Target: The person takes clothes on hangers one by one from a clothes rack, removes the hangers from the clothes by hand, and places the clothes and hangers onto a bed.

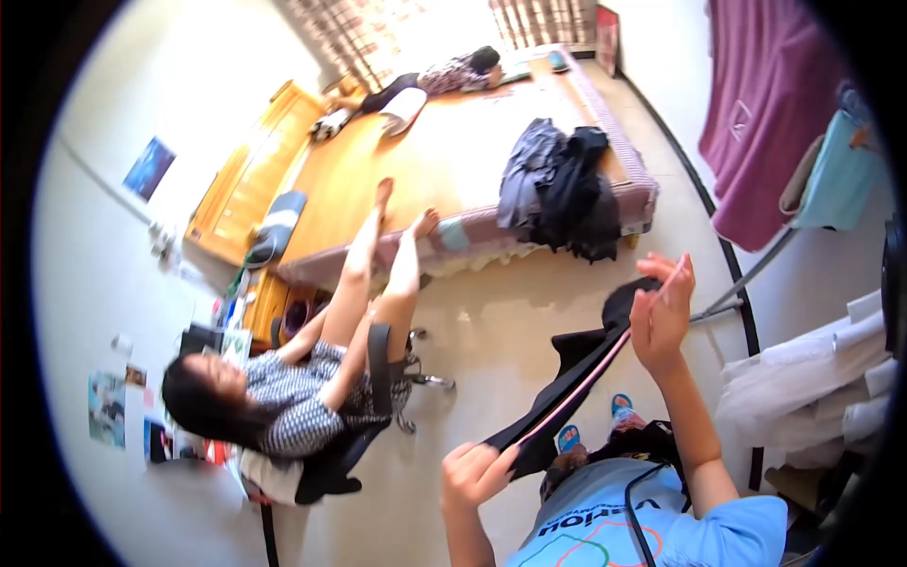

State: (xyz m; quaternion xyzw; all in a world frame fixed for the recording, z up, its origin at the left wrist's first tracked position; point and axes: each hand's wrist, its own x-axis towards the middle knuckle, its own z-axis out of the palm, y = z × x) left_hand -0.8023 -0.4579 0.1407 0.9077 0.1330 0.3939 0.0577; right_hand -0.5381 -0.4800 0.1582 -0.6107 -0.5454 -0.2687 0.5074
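My left hand [477, 474] is closed on the lower-left end of a black garment [567, 383], in front of my body. The cloth is stretched at a slant up to my right hand [664, 312], and part of it hangs down between the two. Along its upper edge runs a thin pink bar [586, 383], perhaps part of a clothes hanger. A pink piece also shows between the thumb and fingers of my right hand, which pinches it. Folds hide what kind of garment it is.
A person [302, 387] sits on a swivel chair [381, 364] at left, feet on the bed [416, 180]. Another person [453, 76] lies at its far side. Dark clothes [567, 184] drape over the near corner. Clothes hang on the right, with white ones [812, 378] close by.
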